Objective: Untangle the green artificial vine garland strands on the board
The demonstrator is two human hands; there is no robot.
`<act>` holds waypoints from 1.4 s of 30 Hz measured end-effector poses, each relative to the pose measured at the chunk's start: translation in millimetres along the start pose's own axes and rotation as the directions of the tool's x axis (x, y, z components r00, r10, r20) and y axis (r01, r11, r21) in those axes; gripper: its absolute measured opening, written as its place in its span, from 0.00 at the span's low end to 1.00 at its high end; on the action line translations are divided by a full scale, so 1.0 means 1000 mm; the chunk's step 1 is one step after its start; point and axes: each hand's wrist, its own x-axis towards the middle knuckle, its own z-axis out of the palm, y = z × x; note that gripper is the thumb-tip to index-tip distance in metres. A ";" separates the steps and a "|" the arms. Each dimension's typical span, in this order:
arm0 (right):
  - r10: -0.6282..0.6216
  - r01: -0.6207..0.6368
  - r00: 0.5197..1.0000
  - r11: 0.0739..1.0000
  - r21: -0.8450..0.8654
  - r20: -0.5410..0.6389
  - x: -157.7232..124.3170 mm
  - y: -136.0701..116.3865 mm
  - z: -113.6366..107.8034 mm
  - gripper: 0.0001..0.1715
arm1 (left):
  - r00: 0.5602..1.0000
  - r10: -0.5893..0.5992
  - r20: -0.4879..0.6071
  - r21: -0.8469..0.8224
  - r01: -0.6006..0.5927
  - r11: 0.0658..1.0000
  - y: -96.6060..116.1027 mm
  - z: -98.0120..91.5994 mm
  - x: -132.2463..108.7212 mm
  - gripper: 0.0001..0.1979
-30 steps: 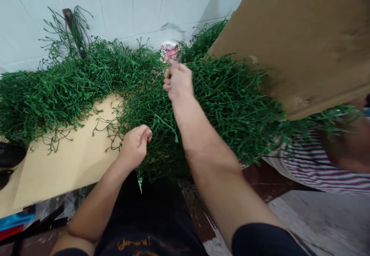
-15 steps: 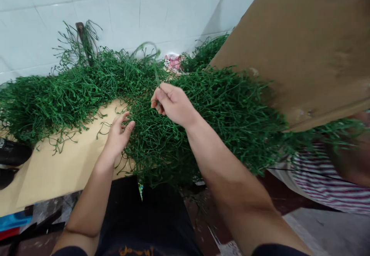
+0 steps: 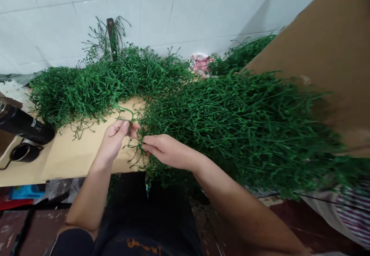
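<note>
My left hand [image 3: 118, 134] pinches a thin green stem [image 3: 128, 111] between thumb and fingers, and the stem's curved end shows above the fingertips. Close beside it on the right, my right hand [image 3: 162, 148] has its fingers pressed together at the left edge of a big heap of green stems [image 3: 231, 113]; what its fingertips hold, if anything, is hidden. A second heap of the stems [image 3: 86, 90] lies along the wall. Beneath both hands is a tan cardboard sheet [image 3: 78, 152].
A black flask [image 3: 27, 123] lies by a dark cup [image 3: 24, 152] at the left. Brown cardboard [image 3: 326, 67] rises at the right. An upright dark bar [image 3: 110, 40] and a pink-and-white thing [image 3: 200, 63] are near the tiled wall. A person's striped clothing [image 3: 354, 213] shows at lower right.
My right hand has come down from above the heap, where it held up a stem, to beside my left hand. My left hand has closed on a stem. The view has shifted left.
</note>
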 end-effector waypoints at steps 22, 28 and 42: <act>0.062 -0.022 0.982 0.975 -0.219 0.177 0.087 -0.013 -0.016 0.14 | 0.706 -0.651 -0.279 0.776 0.565 0.280 0.016 -0.195 -0.167 0.15; -0.022 -0.131 0.961 0.844 -0.520 -0.276 0.191 -0.025 -0.006 0.28 | 0.694 -0.518 -0.500 0.781 0.620 0.076 0.013 -0.225 -0.191 0.16; 0.085 -0.160 0.981 0.859 -0.486 -0.173 0.179 0.002 0.014 0.08 | 0.987 0.083 -0.138 0.914 0.095 0.393 0.017 -0.160 -0.076 0.18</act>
